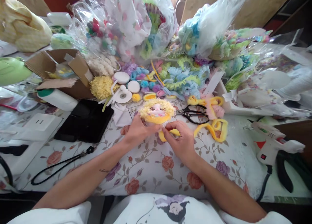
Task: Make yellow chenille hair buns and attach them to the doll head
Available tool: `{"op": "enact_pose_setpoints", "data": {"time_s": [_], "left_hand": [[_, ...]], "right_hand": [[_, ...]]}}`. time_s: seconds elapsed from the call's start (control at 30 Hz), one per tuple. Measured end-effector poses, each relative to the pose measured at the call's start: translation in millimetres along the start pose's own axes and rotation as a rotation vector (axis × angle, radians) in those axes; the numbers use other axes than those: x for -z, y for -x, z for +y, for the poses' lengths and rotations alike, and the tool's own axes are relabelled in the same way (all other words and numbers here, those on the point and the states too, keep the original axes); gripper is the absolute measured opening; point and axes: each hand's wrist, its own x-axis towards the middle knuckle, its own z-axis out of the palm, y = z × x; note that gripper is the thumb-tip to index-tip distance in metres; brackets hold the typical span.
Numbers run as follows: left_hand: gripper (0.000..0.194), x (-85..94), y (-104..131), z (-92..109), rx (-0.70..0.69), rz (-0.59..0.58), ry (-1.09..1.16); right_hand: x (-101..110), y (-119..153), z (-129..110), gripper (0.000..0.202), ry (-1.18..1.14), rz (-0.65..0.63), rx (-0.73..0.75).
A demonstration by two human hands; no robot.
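A small doll head (157,109) with curly yellow hair faces up in the middle of the table. My left hand (139,130) is closed around its left and lower side. A fuzzy yellow strip (220,130) runs from beneath the head, behind my right hand (181,140), and lies looped to the right. My right thumb and forefinger are pinched together at the strip's near end, touching the head's lower edge; the exact grip is partly hidden. Black-handled scissors (196,114) lie just right of the head, their blades pointing towards it.
A black tablet (84,120) with a wrist strap lies left, near a white bottle (58,99) and cardboard box (60,71). Yarn, ribbons (185,74) and plastic bags pile up behind. A white tray (229,104) and a glue gun (270,143) with its cord are at right.
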Motion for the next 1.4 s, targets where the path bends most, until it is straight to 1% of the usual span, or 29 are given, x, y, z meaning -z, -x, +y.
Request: {"op": "enact_pose_setpoints", "data": {"time_s": [0.1,0.27,0.43,0.53,0.63,0.8,0.87,0.97,1.1,1.17,1.2,1.27,1.33,1.4], "left_hand": [[0.039,0.5,0.5,-0.7,-0.012,-0.013,0.002],[0.042,1.2,-0.6,-4.2,-0.006,-0.024,0.018],[0.041,4.3,-3.6,-4.1,-0.043,-0.129,0.055],[0.041,5.5,-4.6,-4.0,-0.056,-0.144,0.054],[0.044,5.6,-5.4,-4.3,-0.048,-0.153,0.08],[0.052,5.5,-6.8,-3.9,-0.038,-0.247,0.135],[0.055,5.6,-7.1,-4.2,-0.029,-0.219,0.137],[0.06,6.4,-7.6,-4.5,-0.041,-0.103,0.172],[0.064,9.2,-8.2,-2.2,-0.066,0.005,0.192],[0.068,10.6,-8.3,-1.1,-0.069,0.07,0.204],[0.071,11.2,-8.3,-1.0,-0.075,0.094,0.217],[0.074,11.8,-8.1,-1.7,-0.097,0.116,0.245],[0.073,12.0,-7.8,-3.4,-0.109,0.107,0.256],[0.072,12.0,-7.6,-5.3,-0.102,0.093,0.248]], "right_hand": [[1.3,0.3,-0.6,0.011,-0.037,-0.015,-0.034],[1.2,-0.7,-0.3,0.012,-0.036,-0.015,-0.06],[1.3,-1.5,1.8,0.012,-0.058,-0.03,-0.09],[1.9,-1.3,1.5,0.013,-0.067,-0.039,-0.104],[2.4,-1.6,0.6,0.012,-0.067,-0.036,-0.123],[2.8,-3.3,1.9,0.01,-0.093,-0.024,-0.188],[3.7,-4.2,3.5,0.01,-0.126,-0.022,-0.225],[8.5,-7.6,7.0,0.012,-0.207,0.011,-0.297],[22.0,-18.5,16.7,0.016,-0.307,0.137,-0.412],[28.4,-25.0,25.4,0.017,-0.231,0.164,-0.444],[30.6,-27.7,30.6,0.018,-0.158,0.154,-0.452],[32.1,-31.3,41.1,0.021,0.014,0.088,-0.439],[30.6,-32.4,49.9,0.021,0.167,0.027,-0.373],[27.5,-32.1,55.4,0.021,0.269,0.014,-0.281]]}}
